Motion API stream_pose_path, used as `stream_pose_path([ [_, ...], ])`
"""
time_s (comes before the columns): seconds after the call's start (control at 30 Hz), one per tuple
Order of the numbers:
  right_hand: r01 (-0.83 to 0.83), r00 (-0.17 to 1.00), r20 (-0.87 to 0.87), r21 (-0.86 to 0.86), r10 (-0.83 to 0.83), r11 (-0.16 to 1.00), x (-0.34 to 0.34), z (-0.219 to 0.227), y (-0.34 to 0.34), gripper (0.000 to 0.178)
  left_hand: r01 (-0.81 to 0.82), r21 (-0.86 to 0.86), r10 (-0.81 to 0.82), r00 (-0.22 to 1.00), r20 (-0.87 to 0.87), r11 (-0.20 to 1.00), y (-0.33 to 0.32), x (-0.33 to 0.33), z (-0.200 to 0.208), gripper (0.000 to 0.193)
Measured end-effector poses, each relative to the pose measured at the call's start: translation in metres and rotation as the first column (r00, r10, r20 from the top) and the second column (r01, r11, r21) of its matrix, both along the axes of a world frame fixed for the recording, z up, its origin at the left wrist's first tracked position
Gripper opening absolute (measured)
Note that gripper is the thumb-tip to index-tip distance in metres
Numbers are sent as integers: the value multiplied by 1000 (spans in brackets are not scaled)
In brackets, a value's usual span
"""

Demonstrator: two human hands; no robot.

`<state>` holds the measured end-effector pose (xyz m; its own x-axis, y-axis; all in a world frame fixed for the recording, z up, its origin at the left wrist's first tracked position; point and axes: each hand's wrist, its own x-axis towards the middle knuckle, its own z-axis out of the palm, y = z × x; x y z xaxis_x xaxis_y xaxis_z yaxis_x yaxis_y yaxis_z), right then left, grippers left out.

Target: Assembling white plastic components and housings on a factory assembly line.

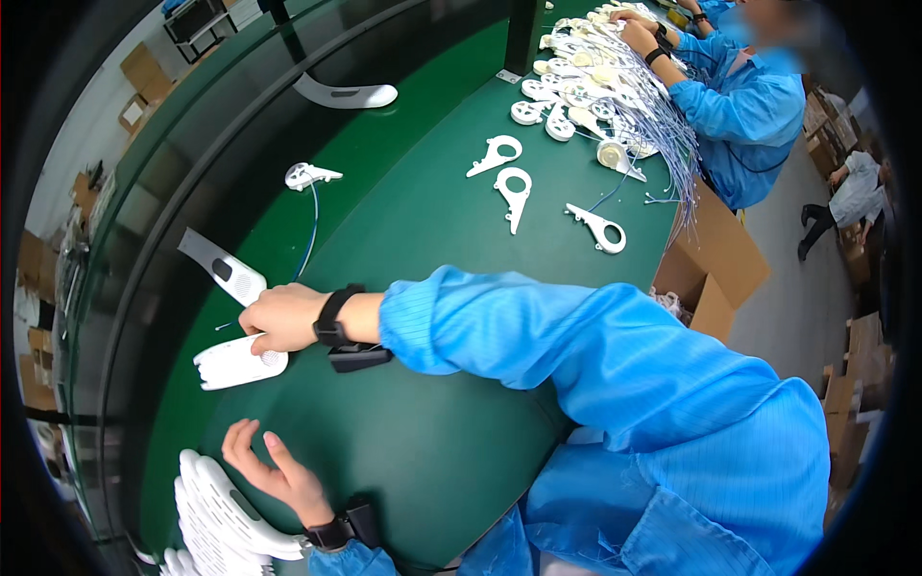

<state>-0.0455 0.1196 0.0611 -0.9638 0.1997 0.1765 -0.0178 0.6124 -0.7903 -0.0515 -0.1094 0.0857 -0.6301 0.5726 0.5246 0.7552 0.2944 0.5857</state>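
My right hand (pixel 285 319) reaches across the green table with its fingers curled and thumb on the rounded end of a white plastic shell (pixel 240 363). Against its knuckles lies a second pale shell (pixel 227 271) with a dark oval opening and a dotted grille. Lower down, my left hand (pixel 277 470) is held palm up, fingers apart and nothing in it. Beside it, at the lower left, is a stack of long curved white shells (pixel 216 514). Each wrist wears a black band. Exactly how my right fingertips grip is partly hidden.
A white ring-headed part with a blue cable (pixel 305 177) and a curved white handle shell (pixel 348 96) lie on the green belt. Loose white ring parts (pixel 516 195) are on the table. A co-worker (pixel 735 115) handles a heap of cabled parts (pixel 595 82). A cardboard box (pixel 715 254) stands right.
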Motion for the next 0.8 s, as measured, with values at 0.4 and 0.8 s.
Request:
stream_pose_path([
  [0.4,409,861,-378,115,-340,905,-22,24,92,27,-19,-124,40,984,171,992,-1,-25,-31,8],
  [0.8,446,738,135,637,-661,628,44,-48,402,69,-151,-152,183,957,226,977,1,-32,-34,5],
])
